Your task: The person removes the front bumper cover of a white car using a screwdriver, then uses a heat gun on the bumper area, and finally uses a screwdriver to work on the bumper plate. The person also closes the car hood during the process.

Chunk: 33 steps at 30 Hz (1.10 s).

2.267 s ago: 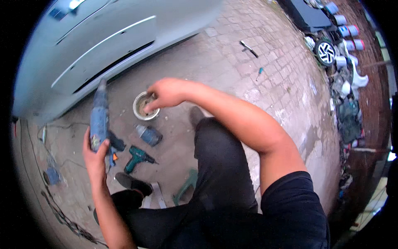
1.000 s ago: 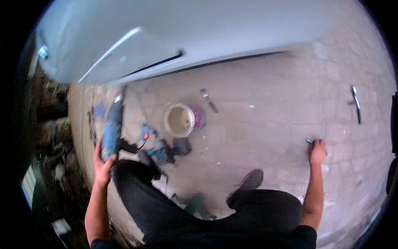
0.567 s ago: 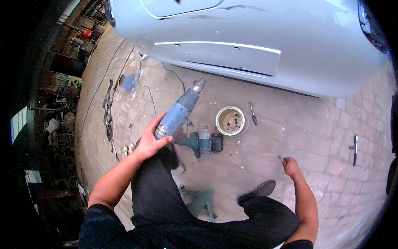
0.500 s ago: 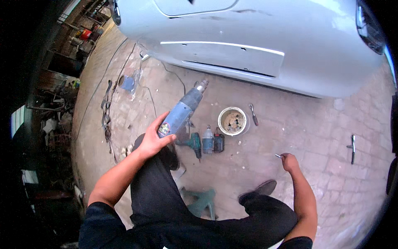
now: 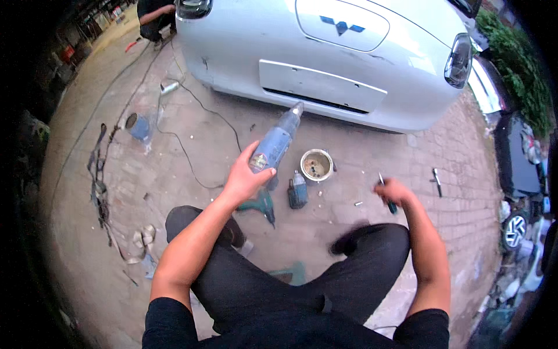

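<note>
A blue heat gun (image 5: 273,145) is gripped in my left hand (image 5: 243,179), its metal nozzle toward the silver car's bumper (image 5: 232,72). Slightly blurred, my right hand (image 5: 396,192) is closed on what looks like a ratchet wrench (image 5: 392,207), with a metal end above the fingers and a dark handle below. A round tub (image 5: 304,164) with small dark pieces inside stands between my hands. Nearer me are a blue-and-black cordless driver (image 5: 297,192) and a green drill (image 5: 263,205), partly behind my left arm. A small metal cylinder (image 5: 358,203) lies left of my right hand.
Another hand tool (image 5: 437,182) lies on the paving at right. Cables (image 5: 180,151), a strap (image 5: 99,180) and a blue container (image 5: 138,125) are at left. A person (image 5: 156,16) crouches beside the car. Car parts and a wheel (image 5: 515,231) line the right edge.
The view has shifted. The ratchet wrench beside the tub is gone from there and appears in my right hand. The small metal piece that hand held now seems to lie on the ground.
</note>
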Each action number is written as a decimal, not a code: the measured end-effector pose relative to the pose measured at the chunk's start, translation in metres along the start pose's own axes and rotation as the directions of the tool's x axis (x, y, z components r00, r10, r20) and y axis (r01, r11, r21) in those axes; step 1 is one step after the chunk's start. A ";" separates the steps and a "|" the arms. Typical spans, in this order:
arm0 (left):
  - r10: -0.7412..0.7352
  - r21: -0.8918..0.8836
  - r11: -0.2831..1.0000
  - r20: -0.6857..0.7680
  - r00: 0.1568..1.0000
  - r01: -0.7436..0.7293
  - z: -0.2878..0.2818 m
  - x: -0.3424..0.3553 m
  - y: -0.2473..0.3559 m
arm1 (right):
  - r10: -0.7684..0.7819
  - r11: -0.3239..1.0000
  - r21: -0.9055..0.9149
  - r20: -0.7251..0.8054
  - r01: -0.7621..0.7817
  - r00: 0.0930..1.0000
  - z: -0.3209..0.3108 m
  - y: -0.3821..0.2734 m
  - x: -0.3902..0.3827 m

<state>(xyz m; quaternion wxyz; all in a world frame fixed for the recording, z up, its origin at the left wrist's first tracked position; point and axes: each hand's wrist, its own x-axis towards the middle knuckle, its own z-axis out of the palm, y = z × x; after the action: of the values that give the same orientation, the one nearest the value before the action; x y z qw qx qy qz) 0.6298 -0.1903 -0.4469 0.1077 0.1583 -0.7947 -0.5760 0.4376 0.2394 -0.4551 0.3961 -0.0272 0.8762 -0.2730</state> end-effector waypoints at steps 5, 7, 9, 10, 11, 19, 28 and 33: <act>-0.061 -0.131 0.990 -0.029 0.998 0.057 -0.018 -0.014 0.007 | -0.265 0.881 0.405 -0.010 0.246 0.964 0.046 -0.119 0.005; -0.051 -0.133 0.990 -0.043 0.998 0.045 -0.017 -0.008 0.006 | -0.246 0.939 0.248 0.004 0.237 0.969 0.070 -0.126 0.047; -0.069 -0.133 0.989 -0.080 0.994 0.058 -0.018 0.002 0.012 | -0.225 0.939 0.231 -0.152 0.255 0.963 0.076 -0.151 0.091; -0.093 -0.127 0.989 -0.106 0.990 0.079 -0.024 0.004 0.012 | -0.359 0.858 0.300 -0.228 0.416 0.905 0.085 -0.185 0.090; -0.116 -0.163 0.982 -0.097 0.989 0.100 -0.028 0.009 0.017 | -0.403 0.789 0.398 -0.241 0.468 0.883 0.085 -0.209 0.098; -0.153 -0.268 0.955 -0.072 0.986 0.128 -0.033 0.023 0.010 | -0.081 0.605 0.687 -0.448 0.402 0.890 0.131 -0.278 0.164; -0.096 -0.230 0.969 -0.012 0.995 0.091 -0.041 0.021 0.014 | -0.080 0.552 0.718 -0.461 0.425 0.884 0.146 -0.290 0.182; -0.096 -0.242 0.967 -0.035 0.995 0.084 -0.043 0.016 0.020 | -0.058 0.620 0.661 -0.498 0.422 0.865 0.145 -0.292 0.190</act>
<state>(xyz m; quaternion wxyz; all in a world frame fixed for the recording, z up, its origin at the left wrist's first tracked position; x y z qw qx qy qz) 0.6282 -0.2288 -0.4148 0.1181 0.1933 -0.7084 -0.6685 0.3611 -0.1251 -0.5167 0.1264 0.0795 0.7352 -0.6611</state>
